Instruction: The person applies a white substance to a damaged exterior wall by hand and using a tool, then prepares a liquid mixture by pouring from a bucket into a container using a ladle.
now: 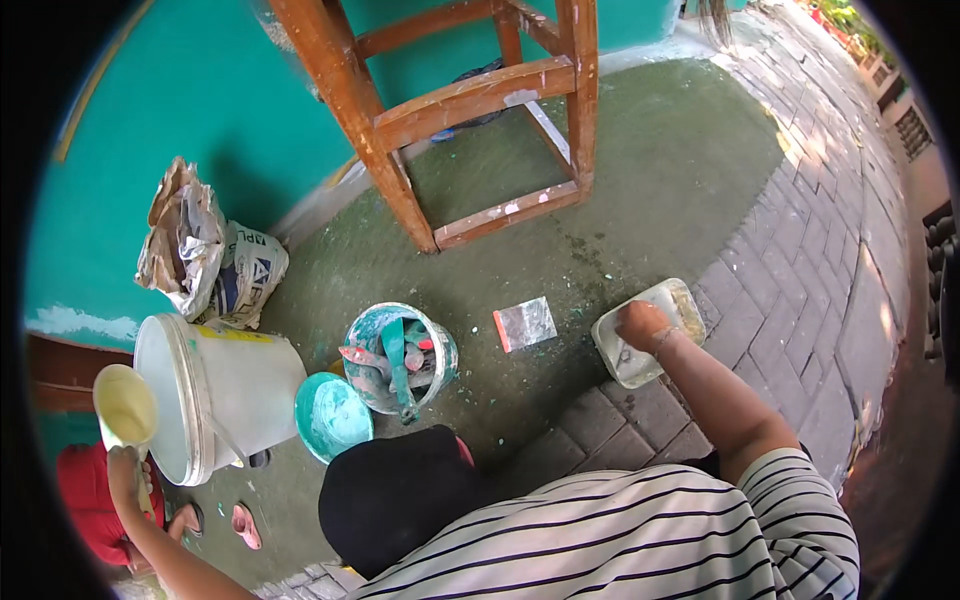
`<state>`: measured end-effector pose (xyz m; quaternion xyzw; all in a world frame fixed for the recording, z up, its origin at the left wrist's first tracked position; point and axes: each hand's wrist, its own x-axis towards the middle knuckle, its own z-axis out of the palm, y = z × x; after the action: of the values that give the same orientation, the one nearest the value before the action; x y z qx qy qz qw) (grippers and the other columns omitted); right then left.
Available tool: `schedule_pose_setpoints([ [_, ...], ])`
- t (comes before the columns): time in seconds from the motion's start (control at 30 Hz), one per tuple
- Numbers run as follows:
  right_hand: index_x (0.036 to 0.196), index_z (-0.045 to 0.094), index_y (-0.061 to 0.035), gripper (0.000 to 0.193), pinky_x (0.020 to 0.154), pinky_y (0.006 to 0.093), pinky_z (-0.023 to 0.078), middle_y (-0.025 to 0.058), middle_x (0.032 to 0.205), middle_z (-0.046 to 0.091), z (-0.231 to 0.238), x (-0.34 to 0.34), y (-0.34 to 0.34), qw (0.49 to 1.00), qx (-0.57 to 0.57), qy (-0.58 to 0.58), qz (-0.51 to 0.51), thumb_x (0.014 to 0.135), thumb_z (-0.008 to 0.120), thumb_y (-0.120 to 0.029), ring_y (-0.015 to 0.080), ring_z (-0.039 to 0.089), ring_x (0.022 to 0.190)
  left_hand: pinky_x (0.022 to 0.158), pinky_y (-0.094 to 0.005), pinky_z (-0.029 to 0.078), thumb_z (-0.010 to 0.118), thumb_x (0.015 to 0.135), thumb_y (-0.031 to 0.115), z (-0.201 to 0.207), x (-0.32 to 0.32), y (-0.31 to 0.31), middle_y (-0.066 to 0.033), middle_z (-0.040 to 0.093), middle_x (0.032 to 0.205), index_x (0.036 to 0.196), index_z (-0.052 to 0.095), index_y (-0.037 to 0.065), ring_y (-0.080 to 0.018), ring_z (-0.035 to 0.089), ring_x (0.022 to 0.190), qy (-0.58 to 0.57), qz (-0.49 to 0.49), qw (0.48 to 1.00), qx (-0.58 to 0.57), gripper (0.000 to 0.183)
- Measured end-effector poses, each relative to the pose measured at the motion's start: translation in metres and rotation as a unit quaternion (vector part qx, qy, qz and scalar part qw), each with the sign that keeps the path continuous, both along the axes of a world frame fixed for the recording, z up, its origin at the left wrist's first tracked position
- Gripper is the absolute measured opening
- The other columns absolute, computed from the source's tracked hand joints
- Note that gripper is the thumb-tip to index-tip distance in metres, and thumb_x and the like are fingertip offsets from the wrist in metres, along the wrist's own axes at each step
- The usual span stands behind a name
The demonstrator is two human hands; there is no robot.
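At the far left my left hand [124, 472] is closed around the handle of a pale yellow dipper [126, 405], whose round bowl is beside the mouth of a large white bucket lying on its side [245, 395]. On the right my right hand [643, 325] reaches into a rectangular translucent tub [690, 300]. Its fingers are curled downward, and what they hold, if anything, is hidden. Between my arms stands a paint-smeared pail [447, 345] with several tools in it, one a teal-coated scraper [398, 365]. A turquoise bowl with whitish residue [335, 418] sits beside that pail.
A wooden stool [475, 100] stands ahead by the green wall [200, 80]. Torn sacks [250, 270] lean behind the bucket. A small flat packet [525, 324] lies on the floor. Someone in red [90, 500] is at the left, near a pink sandal [246, 526]. Paving [790, 270] borders the right.
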<state>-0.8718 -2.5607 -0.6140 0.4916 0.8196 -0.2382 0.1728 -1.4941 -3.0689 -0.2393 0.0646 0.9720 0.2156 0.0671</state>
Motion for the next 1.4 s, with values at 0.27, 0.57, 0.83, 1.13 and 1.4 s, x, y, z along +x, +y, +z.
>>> schedule_pose_setpoints([
  [0.27, 0.097, 0.068, -0.003, 0.03, 0.086, 0.0416, 0.048, 0.0201, 0.104, 0.065, 0.005, -0.006, -0.004, 0.998, -0.037, -0.002, -0.052, 0.076, 0.057, -0.022, 0.0355, 0.061, 0.1, 0.052, -0.0381, 0.052, 0.056, 0.081, 0.015, -0.11, -0.169, -0.034, -0.0175, 0.066, 0.075, 0.079, 0.062, -0.006, -0.0259, 0.062, 0.054, -0.189, -0.304, 0.805, -0.474, 0.023],
  [0.57, 0.095, 0.067, 0.0006, 0.03, 0.086, 0.0411, 0.049, 0.0222, 0.102, 0.065, -0.005, 0.025, -0.004, 0.994, -0.012, -0.02, -0.103, 0.074, 0.058, -0.018, 0.0358, 0.062, 0.099, 0.051, -0.0371, 0.051, 0.055, 0.083, 0.019, -0.189, -0.112, 0.048, -0.0148, 0.065, 0.073, 0.08, 0.062, -0.004, -0.0248, 0.061, 0.054, -0.279, -0.043, 0.94, -0.191, 0.025],
  [0.83, 0.097, 0.068, -0.0007, 0.03, 0.088, 0.0401, 0.048, 0.021, 0.104, 0.065, -0.011, 0.017, -0.002, 0.995, -0.026, -0.044, -0.086, 0.075, 0.057, -0.018, 0.0357, 0.061, 0.101, 0.051, -0.0362, 0.05, 0.053, 0.085, 0.022, -0.163, -0.078, 0.069, -0.0124, 0.064, 0.072, 0.081, 0.063, -0.003, -0.0239, 0.06, 0.054, -0.307, 0.076, 0.942, 0.113, 0.027],
  [1.13, 0.096, 0.067, -0.0006, 0.03, 0.088, 0.0406, 0.048, 0.0207, 0.106, 0.064, -0.002, 0.028, 0.008, 0.993, -0.032, -0.004, -0.11, 0.075, 0.059, -0.021, 0.0339, 0.06, 0.103, 0.042, -0.0257, 0.042, 0.045, 0.095, 0.029, -0.097, -0.087, -0.009, -0.01, 0.056, 0.07, 0.096, 0.054, -0.001, -0.0154, 0.054, 0.055, -0.546, 0.087, 0.677, 0.485, 0.032],
  [1.4, 0.095, 0.068, -0.0016, 0.028, 0.084, 0.0421, 0.049, 0.0214, 0.099, 0.065, -0.018, 0.04, 0.011, 0.997, -0.001, -0.018, -0.078, 0.074, 0.057, -0.017, 0.0366, 0.062, 0.097, 0.036, -0.0203, 0.028, 0.036, 0.099, 0.021, 0.029, 0.065, 0.034, -0.0052, 0.046, 0.079, 0.117, 0.041, 0.003, -0.0085, 0.036, 0.05, -0.387, -0.088, 0.742, 0.54, 0.026],
])
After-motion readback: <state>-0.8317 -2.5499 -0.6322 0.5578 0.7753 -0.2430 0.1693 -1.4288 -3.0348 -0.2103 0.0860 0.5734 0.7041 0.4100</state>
